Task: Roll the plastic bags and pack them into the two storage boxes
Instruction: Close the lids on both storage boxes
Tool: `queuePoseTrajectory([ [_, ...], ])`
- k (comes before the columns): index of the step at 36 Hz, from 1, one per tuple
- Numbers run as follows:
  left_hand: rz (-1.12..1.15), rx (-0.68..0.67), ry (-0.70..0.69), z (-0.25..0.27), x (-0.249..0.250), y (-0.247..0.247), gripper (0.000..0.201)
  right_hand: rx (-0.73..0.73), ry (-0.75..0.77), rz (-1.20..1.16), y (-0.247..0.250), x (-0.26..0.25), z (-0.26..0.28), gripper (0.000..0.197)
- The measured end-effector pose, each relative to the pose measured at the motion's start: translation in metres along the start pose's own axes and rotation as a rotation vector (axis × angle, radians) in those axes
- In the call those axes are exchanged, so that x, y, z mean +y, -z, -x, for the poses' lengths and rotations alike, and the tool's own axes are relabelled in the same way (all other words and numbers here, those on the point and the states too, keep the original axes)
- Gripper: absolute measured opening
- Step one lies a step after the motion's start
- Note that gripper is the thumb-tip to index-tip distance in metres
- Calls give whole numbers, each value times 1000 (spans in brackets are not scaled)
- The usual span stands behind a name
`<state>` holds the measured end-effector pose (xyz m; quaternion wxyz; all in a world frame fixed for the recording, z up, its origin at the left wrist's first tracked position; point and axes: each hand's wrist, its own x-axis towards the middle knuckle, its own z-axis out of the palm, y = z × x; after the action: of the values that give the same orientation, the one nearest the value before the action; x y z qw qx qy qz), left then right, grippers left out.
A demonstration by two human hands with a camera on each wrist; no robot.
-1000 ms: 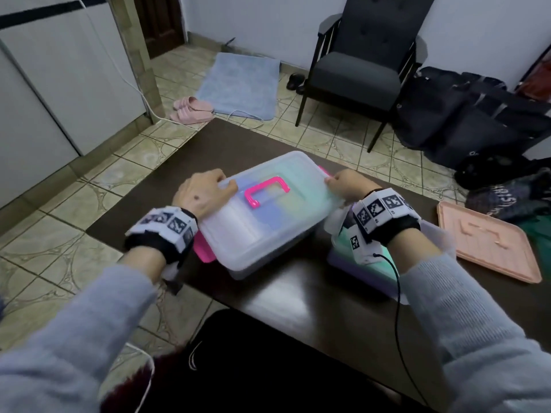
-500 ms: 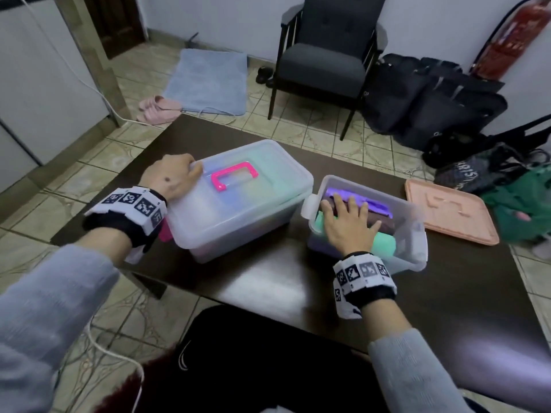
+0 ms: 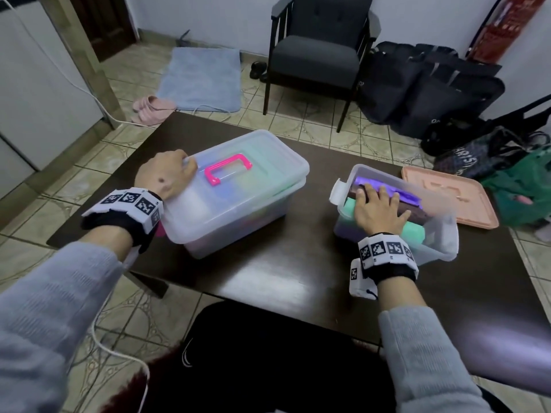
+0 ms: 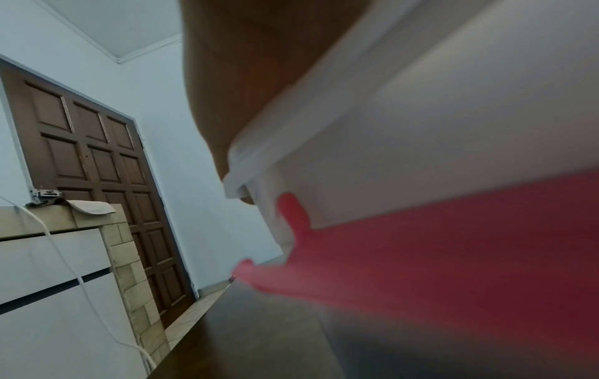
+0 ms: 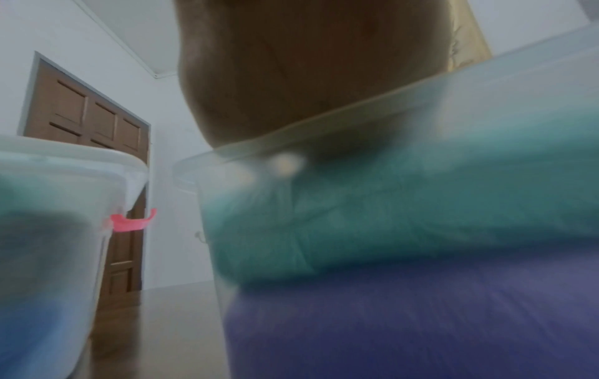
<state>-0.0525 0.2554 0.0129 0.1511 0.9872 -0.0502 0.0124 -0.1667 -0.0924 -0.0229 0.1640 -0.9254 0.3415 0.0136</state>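
On the dark table (image 3: 268,278) sit two see-through storage boxes, side by side but not touching. The bigger box (image 3: 238,210) is on the left with its lid (image 3: 268,162) on, pink handle (image 3: 228,168) lying flat on top, and you can make out blurry green, blue and yellowish rolled bags through the plastic. The left hand (image 3: 165,178) rests on the near-left corner of that lid, fingers curled over the lid's edge. From the left wrist camera it's mostly a blur of white rim and a pink latch (image 4: 291,218) just under the palm, so how tight that hold is, can't really tell.

The smaller box (image 3: 441,242) on the right is open, no lid on it. Inside are rolled plastic bags: a green roll (image 3: 414,234) nearest, a dark brownish roll (image 3: 417,213) behind it, and a purple roll (image 3: 390,189) at the far side. The right hand (image 3: 378,211) lies flat on top of them, fingers spread and straight, pressing down rather than gripping anything. The right wrist view shows green over purple through the box wall.

Just right of the small box, a peach-coloured lid (image 3: 453,201) lies flat on the table. Beyond the table there's a dark armchair (image 3: 319,49), a blue mat (image 3: 202,76), pink slippers (image 3: 152,108) and a pile of dark bags (image 3: 426,87) on the tiled floor.
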Motion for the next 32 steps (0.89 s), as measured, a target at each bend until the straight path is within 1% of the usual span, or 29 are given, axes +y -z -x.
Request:
queuePoseTrajectory([
  [7,2,8,-4,-1,3,0,40,9,-33,3,6,16,-12,50],
  [11,16,4,10,0,1,0,40,-30,-38,4,7,17,-15,53],
  [13,17,3,17,1,1,0,40,-48,-64,-7,8,12,-16,57],
  [15,23,4,9,1,4,2,39,11,-75,-67,12,2,-12,64],
  [16,29,8,4,2,3,2,38,75,-42,-114,14,-6,-10,65],
  [18,67,6,4,2,2,3,37,210,102,-230,15,-26,-11,59],
  [20,150,10,3,2,0,4,38,258,278,-385,16,-51,-14,47],
  [21,205,20,-4,2,-1,5,39,233,329,-466,16,-64,-13,41],
  [22,262,40,-15,3,-2,8,40,181,346,-529,17,-77,-13,35],
  [24,346,104,-14,5,-4,15,42,71,331,-568,20,-100,-15,34],
  [26,366,180,39,8,-9,23,41,-74,329,-543,22,-118,-17,35],
  [27,361,202,82,11,-12,25,41,-168,311,-516,22,-123,-18,40],
  [28,343,202,137,16,-15,27,42,-244,295,-472,21,-128,-22,60],
  [29,311,172,204,21,-17,28,43,-304,267,-417,20,-129,-25,78],
  [30,277,119,280,28,-16,28,47,-358,253,-372,19,-131,-28,85],
  [32,238,-15,426,45,-13,26,60,-420,255,-306,20,-133,-27,80],
])
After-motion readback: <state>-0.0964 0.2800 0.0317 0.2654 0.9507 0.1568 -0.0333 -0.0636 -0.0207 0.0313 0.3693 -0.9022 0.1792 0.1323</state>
